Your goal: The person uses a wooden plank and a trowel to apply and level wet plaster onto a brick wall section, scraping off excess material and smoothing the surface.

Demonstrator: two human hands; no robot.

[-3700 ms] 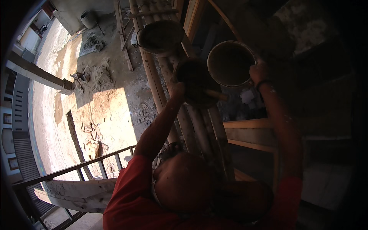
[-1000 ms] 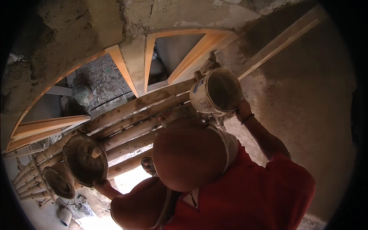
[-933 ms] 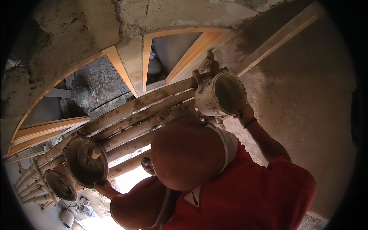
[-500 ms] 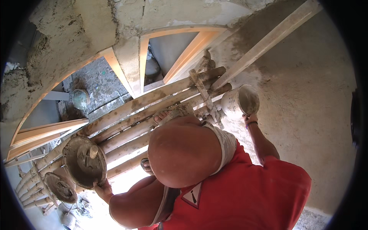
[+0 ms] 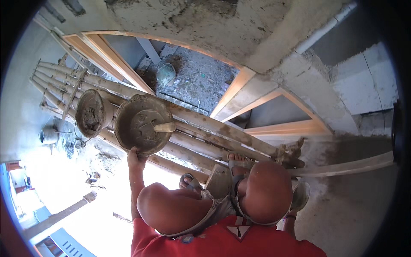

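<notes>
Hands, two. Left hand (image 5: 137, 158), centre left: grasping the near rim of the tub. Right hand (image 5: 291, 213), lower right, partly hidden by the knee: closed at the near edge of the pale bucket.

Mortar vessels, two, side by side at centre left on the pole platform. One wide, round, mud-coated grey-brown tub (image 5: 141, 139), wet mortar inside, in the left hand's grip. One round, mortar-crusted bucket (image 5: 89, 115) with a thin wire handle, just left of the tub, mortar inside.

Tool handle, one: pale, cylindrical, wooden (image 5: 165, 127), lying across the tub's right side; the rest of the tool not discernible.

Pale bucket (image 5: 302, 195), one: round-mouthed, lower right, tilted, near the platform's right end; contents not clear.

Platform, one: long round wooden poles (image 5: 197, 150), several, running from upper left to centre right; exact count uncertain.

Feet, two, in grey sandals (image 5: 193, 182), centre, beside one wooden block (image 5: 218, 182).

Window openings, two, framed in light orange timber (image 5: 233, 90), across the upper part of the frame. Greenish round object (image 5: 166, 74), one, seen through the left opening.

Long timber (image 5: 342, 167), one, right edge.
</notes>
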